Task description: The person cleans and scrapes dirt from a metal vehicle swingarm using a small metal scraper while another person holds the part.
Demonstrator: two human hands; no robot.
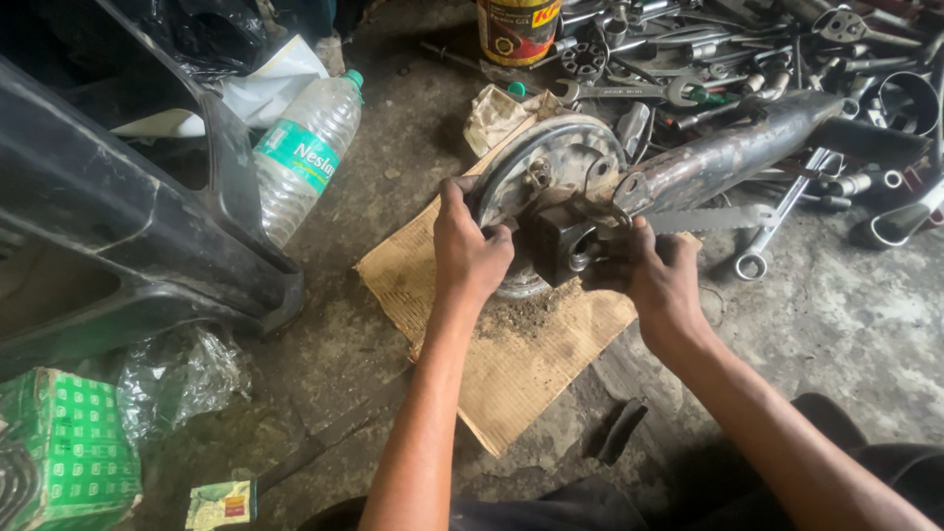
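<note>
Two bare forearms in view, no sleeves, no gloves, no watch or rings visible. Left hand (470,254), right hand (657,278): fingers smeared with dark grease. Dark trousers visible at lower frame edge, plain fabric.

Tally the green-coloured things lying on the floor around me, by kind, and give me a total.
Plastic bottle with green cap and label: 1
Green patterned box: 1
Small green packet: 1
Total: 3
Both hands, left hand and right hand, grip the dark metal block against the round drum part, neither of them green.
</note>
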